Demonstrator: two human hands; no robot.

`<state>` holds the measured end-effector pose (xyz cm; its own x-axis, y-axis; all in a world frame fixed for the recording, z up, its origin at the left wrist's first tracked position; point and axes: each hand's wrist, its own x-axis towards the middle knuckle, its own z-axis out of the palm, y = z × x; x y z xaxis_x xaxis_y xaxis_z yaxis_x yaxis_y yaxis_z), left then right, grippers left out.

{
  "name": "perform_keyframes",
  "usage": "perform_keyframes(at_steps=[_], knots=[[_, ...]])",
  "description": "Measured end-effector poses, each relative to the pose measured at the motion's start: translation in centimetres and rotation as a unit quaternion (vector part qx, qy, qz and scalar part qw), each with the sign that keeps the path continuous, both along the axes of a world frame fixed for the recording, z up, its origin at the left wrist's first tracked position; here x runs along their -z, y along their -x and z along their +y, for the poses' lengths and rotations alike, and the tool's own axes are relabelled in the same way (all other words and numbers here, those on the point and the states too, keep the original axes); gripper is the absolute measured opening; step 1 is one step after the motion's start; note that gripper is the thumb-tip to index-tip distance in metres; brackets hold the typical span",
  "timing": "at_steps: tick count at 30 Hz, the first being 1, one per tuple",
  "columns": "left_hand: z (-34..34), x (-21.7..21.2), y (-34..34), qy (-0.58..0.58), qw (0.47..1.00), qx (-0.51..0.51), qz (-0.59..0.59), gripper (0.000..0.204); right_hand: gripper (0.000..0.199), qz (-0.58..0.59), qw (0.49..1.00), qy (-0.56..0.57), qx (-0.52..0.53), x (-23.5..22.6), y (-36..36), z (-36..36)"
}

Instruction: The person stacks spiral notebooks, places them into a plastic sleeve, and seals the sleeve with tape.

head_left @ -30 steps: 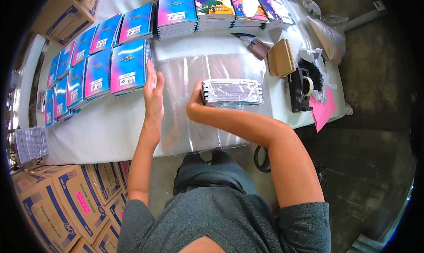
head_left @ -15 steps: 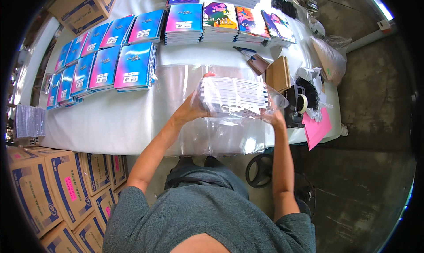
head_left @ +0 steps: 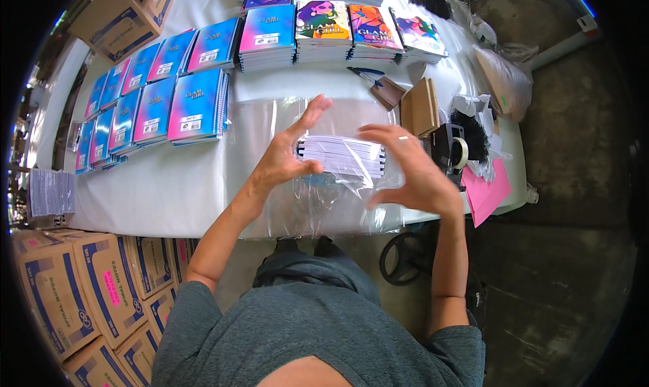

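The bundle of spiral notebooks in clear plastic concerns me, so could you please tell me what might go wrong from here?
The bundle might shift or fan apart, since the left grip and right grip are both open around its ends. Its black coils could snag or tear the clear plastic. The clear sheeting beneath reaches the table's near edge, so a nudge there might drag it.

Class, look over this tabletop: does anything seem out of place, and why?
The pink sheet at the right: it lies askew, one corner poking past the edge of the table, unlike the blue notebooks in rows.
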<state>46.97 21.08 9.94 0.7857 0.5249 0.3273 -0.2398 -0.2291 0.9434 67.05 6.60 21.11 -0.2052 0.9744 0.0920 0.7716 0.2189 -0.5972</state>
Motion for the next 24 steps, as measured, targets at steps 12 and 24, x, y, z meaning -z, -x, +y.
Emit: perform_keyframes(at_steps=[12, 24], knots=[[-3.5, 6.9, 6.1, 0.143, 0.976, -0.163, -0.009, 0.103, 0.047, -0.252, 0.961, -0.099, 0.046, -0.7, -0.4, 0.3], [-4.1, 8.4, 5.8, 0.064, 0.983, -0.170, -0.038, 0.056, 0.032, -0.079, 0.987, -0.122, 0.067, -1.1, 5.8, 1.6]])
